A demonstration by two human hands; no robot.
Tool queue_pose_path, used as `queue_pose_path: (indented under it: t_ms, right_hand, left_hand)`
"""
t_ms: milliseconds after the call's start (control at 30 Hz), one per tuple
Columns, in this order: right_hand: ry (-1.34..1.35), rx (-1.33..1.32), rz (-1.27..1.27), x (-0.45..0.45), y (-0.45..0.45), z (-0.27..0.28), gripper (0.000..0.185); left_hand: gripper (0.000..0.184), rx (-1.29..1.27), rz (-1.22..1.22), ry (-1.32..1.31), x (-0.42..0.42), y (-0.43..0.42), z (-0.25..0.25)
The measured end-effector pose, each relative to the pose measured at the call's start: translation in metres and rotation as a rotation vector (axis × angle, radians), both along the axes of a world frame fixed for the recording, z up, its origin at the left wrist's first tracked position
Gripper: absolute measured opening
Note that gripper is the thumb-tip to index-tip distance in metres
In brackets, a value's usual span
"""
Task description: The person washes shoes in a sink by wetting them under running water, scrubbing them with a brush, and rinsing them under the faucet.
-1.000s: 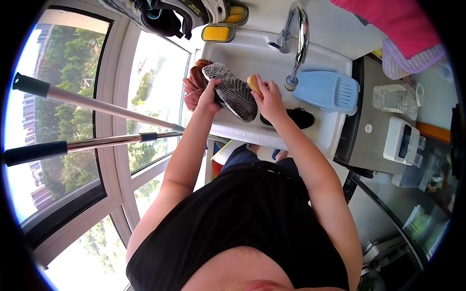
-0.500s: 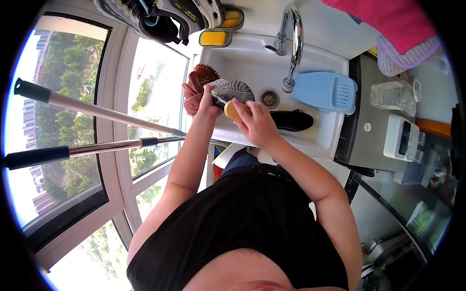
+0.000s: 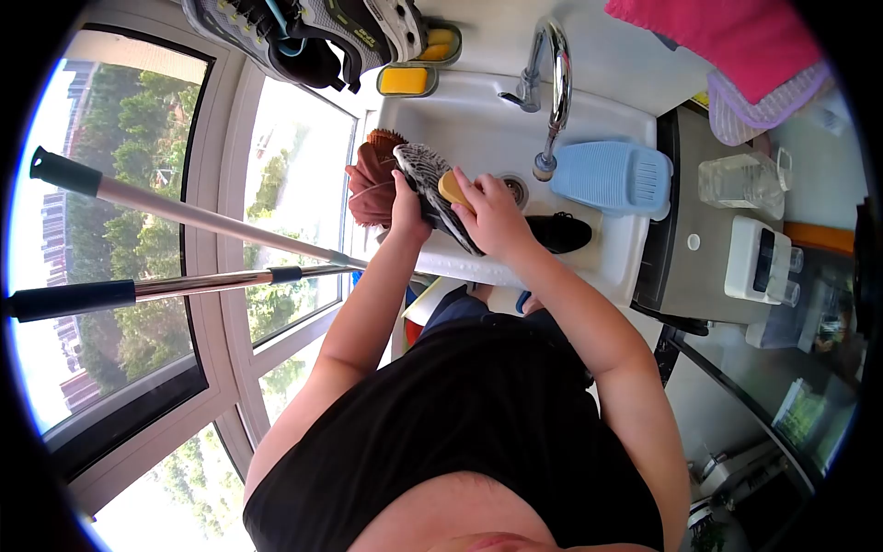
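Observation:
My left hand (image 3: 407, 210) is closed on a dark shoe (image 3: 428, 175), whose patterned grey sole is tilted toward my right side over the sink (image 3: 612, 92). In my right hand (image 3: 494, 216) is a brush with a yellowish wooden back (image 3: 452, 189), held against the sole; its bristles are hidden. A second black shoe (image 3: 563, 233) lies in the sink to the right of my right hand. Beside my left hand, a reddish-brown cloth (image 3: 371, 189) hangs at the sink's left side. The drain (image 3: 513, 190) shows partly behind my right hand.
A chrome faucet (image 3: 559, 83) reaches over the sink, left of a blue washboard (image 3: 614, 177). Yellow soap (image 3: 403, 81) sits in a dish at the back left, near sneakers (image 3: 322, 37). Two poles (image 3: 202, 210) (image 3: 202, 287) slant in from the left. A clear jug (image 3: 741, 182) stands at right.
The shoe's sole has swung from a flatter, sideways position to a steep slant, with its lower end nearer me. My right hand and the brush have shifted slightly right and up along it.

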State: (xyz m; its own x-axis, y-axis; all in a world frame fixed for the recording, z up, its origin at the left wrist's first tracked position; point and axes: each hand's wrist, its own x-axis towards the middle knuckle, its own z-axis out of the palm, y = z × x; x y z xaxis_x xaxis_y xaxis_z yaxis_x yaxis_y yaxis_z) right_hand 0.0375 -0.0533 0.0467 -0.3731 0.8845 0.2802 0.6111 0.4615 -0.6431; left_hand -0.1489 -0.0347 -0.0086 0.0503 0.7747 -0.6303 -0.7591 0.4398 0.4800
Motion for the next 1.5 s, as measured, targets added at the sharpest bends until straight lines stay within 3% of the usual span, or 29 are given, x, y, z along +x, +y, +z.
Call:
queue_pose_path:
  t_ms: [200, 233, 300, 367, 433, 467, 500, 567, 600, 633, 700, 733, 767, 833, 967, 1100, 1167, 1233, 1433, 1500]
  right_hand:
    - [0.104, -0.041, 0.028, -0.023, 0.010, 0.008, 0.058]
    - [0.146, -0.004, 0.007, -0.027, 0.019, 0.004, 0.058]
    - [0.189, 0.036, -0.003, -0.035, 0.040, 0.001, 0.057]
    - [0.237, 0.037, -0.063, -0.044, 0.062, 0.000, 0.056]
    - [0.258, -0.006, -0.117, -0.048, 0.087, -0.003, 0.051]
    - [0.270, -0.076, -0.135, -0.048, 0.097, -0.006, 0.051]
    - [0.281, -0.147, -0.153, -0.048, 0.103, -0.006, 0.050]
    - [0.303, -0.233, -0.126, -0.049, 0.094, -0.005, 0.053]
    - [0.297, -0.186, -0.085, -0.049, 0.079, -0.007, 0.054]
    - [0.288, -0.144, -0.044, -0.048, 0.062, -0.009, 0.055]
    - [0.272, -0.076, -0.038, -0.048, 0.029, -0.011, 0.056]
    - [0.339, -0.073, -0.088, -0.049, 0.021, -0.008, 0.055]
    - [0.330, -0.074, -0.081, -0.049, 0.027, -0.011, 0.055]
    - [0.312, -0.210, -0.218, -0.047, 0.050, -0.024, 0.053]
    - [0.267, -0.288, -0.295, -0.041, 0.088, -0.037, 0.052]
    - [0.243, -0.125, -0.237, -0.056, 0.020, -0.022, 0.057]
    - [0.278, -0.122, -0.256, -0.049, 0.034, -0.019, 0.056]
    - [0.229, -0.326, -0.341, -0.039, 0.068, -0.023, 0.055]
    - [0.228, -0.180, -0.299, -0.039, 0.026, -0.020, 0.053]
    - [0.248, -0.217, -0.321, -0.029, 0.046, -0.020, 0.050]
  left_hand:
    - [0.071, 0.032, -0.162, 0.319, 0.007, -0.005, 0.037]
    - [0.071, 0.034, -0.184, 0.476, 0.012, -0.006, 0.048]
    - [0.071, 0.059, -0.290, 0.696, 0.007, -0.009, 0.040]
    - [0.072, 0.100, -0.296, 0.747, 0.000, -0.013, 0.026]
    - [0.075, 0.298, -0.424, 1.183, -0.009, -0.020, 0.009]
    - [0.070, 0.336, -0.388, 1.225, -0.010, -0.024, -0.002]
    - [0.070, 0.331, -0.381, 1.225, -0.010, -0.025, 0.012]
    - [0.058, 0.233, -0.607, 1.207, -0.012, -0.020, 0.052]
    - [0.057, 0.278, -0.449, 1.227, -0.014, -0.018, 0.036]
    - [0.057, 0.273, -0.440, 1.221, -0.015, -0.014, 0.035]
    - [0.066, 0.319, -0.164, 0.924, -0.018, -0.003, 0.034]
    - [0.066, 0.275, -0.317, 1.108, -0.027, -0.003, 0.033]
    - [0.066, 0.272, -0.308, 1.100, -0.032, -0.004, 0.025]
    - [0.067, 0.345, -0.573, 1.147, -0.035, -0.006, 0.017]
    - [0.063, 0.452, -0.547, 1.162, -0.023, -0.013, 0.037]
    - [0.060, 0.355, -0.535, 1.234, -0.019, 0.006, 0.049]
    - [0.061, 0.347, -0.595, 1.196, -0.017, 0.005, 0.044]
    - [0.063, 0.532, -0.629, 1.223, -0.013, -0.003, 0.027]
    - [0.075, 0.264, -0.679, 1.284, -0.007, 0.008, 0.047]
    - [0.073, 0.526, -0.690, 1.379, -0.007, 0.003, 0.038]
